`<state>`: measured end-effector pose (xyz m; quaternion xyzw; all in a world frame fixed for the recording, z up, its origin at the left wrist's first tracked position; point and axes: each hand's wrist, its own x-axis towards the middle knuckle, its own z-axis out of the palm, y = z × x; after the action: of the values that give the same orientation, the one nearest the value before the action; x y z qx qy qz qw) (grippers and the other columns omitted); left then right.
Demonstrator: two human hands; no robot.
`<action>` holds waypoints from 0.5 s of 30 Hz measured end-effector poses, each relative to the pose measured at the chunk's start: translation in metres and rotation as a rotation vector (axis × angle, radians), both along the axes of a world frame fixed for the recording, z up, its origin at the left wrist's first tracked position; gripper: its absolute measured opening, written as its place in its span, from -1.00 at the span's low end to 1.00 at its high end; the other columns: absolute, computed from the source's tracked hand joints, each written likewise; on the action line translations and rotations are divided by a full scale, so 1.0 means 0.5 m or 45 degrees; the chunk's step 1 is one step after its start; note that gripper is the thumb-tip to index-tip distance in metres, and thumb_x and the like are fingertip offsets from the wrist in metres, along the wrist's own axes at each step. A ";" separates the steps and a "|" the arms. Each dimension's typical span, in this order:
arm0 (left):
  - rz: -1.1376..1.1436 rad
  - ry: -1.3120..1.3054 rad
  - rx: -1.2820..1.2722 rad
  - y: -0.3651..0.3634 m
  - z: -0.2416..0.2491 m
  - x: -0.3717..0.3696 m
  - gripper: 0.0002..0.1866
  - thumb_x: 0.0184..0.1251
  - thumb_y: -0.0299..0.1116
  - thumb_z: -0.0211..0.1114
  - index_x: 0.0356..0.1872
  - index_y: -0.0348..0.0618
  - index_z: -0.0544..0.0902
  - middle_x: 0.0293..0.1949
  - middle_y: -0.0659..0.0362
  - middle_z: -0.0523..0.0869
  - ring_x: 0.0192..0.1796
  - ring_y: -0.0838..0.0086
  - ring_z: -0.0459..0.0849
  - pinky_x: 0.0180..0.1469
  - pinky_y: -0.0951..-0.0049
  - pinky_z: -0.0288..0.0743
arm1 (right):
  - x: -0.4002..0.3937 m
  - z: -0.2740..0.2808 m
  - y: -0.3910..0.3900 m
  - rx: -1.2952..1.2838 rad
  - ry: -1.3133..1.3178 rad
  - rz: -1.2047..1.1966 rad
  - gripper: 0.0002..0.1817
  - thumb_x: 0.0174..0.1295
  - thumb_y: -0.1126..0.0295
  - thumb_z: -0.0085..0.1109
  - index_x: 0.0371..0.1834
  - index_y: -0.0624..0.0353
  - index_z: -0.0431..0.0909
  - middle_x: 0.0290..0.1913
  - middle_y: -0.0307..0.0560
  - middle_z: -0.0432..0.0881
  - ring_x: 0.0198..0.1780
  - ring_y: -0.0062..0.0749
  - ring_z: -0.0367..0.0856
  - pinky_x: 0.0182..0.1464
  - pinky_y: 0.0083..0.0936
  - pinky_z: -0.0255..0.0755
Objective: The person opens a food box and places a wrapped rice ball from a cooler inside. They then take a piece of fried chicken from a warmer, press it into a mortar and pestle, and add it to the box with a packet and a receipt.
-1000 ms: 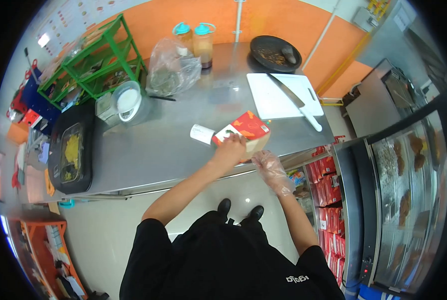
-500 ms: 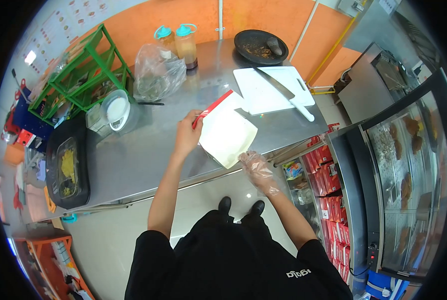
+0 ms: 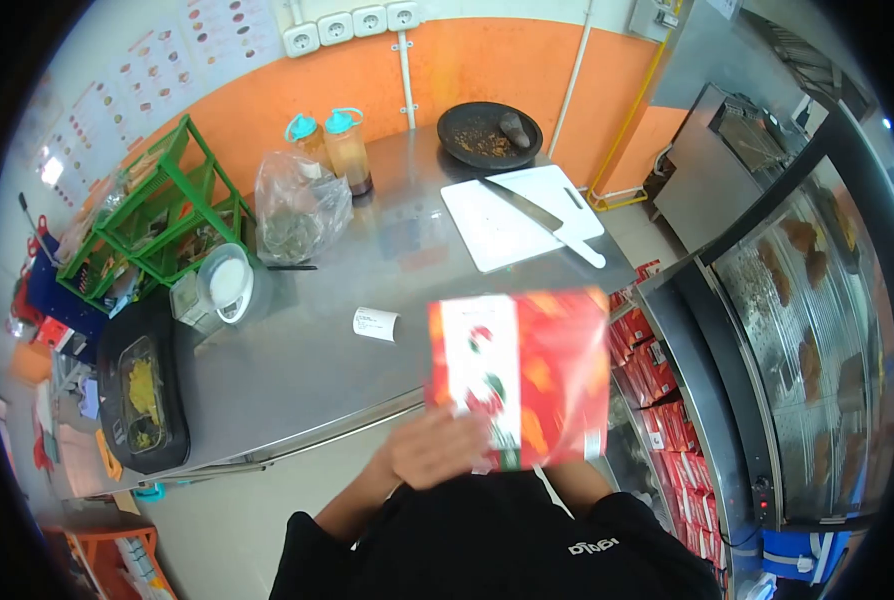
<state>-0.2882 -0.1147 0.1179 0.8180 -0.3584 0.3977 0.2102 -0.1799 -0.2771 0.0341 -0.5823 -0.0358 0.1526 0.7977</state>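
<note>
A red-and-white printed paper package point(image 3: 567, 370) is held up in front of my body, over the near edge of the counter, slightly blurred. My left hand point(image 3: 437, 447) grips its lower left corner, bare fingers lying across the front. Behind the package my right hand is hidden; only the forearm shows below it, so its fingers cannot be seen. A small printed white paper slip point(image 3: 375, 323) lies on the steel counter point(image 3: 297, 370) to the left of the package. Beyond the package, a knife point(image 3: 537, 212) with a white handle rests on a white cutting board point(image 3: 487, 225).
A stone mortar point(image 3: 477, 140) stands at the back. Sauce bottles point(image 3: 347, 155), a plastic bag point(image 3: 297, 215), a plastic tub point(image 3: 229, 290) and a green rack point(image 3: 167, 210) line the left. A glass display cabinet point(image 3: 797, 330) rises at the right, beside shelved red packages point(image 3: 677, 430).
The package has come toward my body and to the right, turning from its pale inside to its printed face. The paper slip now shows. My gloved right hand has gone behind the package.
</note>
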 end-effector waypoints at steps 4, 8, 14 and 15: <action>0.061 -0.007 0.048 0.035 -0.005 -0.048 -0.83 0.28 -0.40 0.31 -0.12 -0.07 0.71 -0.03 0.21 0.75 0.10 0.40 0.70 0.25 0.25 0.43 | 0.011 0.023 0.019 0.220 -0.062 0.021 -0.62 0.32 0.30 0.18 0.18 0.13 0.50 0.07 0.09 0.62 0.08 -0.03 0.61 0.08 -0.18 0.53; 0.864 -0.212 -0.464 0.120 -0.042 -0.058 -0.88 0.43 -0.38 0.19 -0.19 -0.17 0.65 -0.22 0.06 0.74 -0.09 0.13 0.72 0.01 0.11 0.52 | 0.022 -0.028 0.089 -0.009 -0.736 0.149 -0.58 0.31 0.30 0.20 0.22 0.12 0.49 0.09 0.08 0.62 0.09 -0.05 0.61 0.08 -0.17 0.53; 1.339 0.347 -0.858 0.466 -0.068 -0.068 -0.64 0.43 -0.50 0.02 0.19 -0.42 0.50 0.01 -0.05 0.70 -0.02 0.26 0.68 0.06 0.32 0.58 | -0.135 0.082 0.112 -0.463 -1.426 0.661 -0.26 0.28 0.39 0.16 0.53 -0.03 0.09 0.41 0.00 0.31 0.37 -0.01 0.35 0.38 -0.22 0.31; 1.105 0.470 -0.742 0.621 -0.158 -0.066 -0.62 0.42 -0.49 0.07 0.21 -0.40 0.48 0.05 -0.06 0.67 0.05 0.22 0.66 0.10 0.31 0.54 | -0.152 0.090 0.089 -0.581 -1.275 0.784 -0.27 0.35 0.25 0.14 0.55 -0.01 0.03 0.48 -0.09 0.24 0.41 -0.09 0.32 0.34 -0.22 0.33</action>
<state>-0.3211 0.1958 0.0390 0.8548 0.1790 0.3806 0.3040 -0.2558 -0.2327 0.0792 -0.7016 -0.5374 0.0879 0.4596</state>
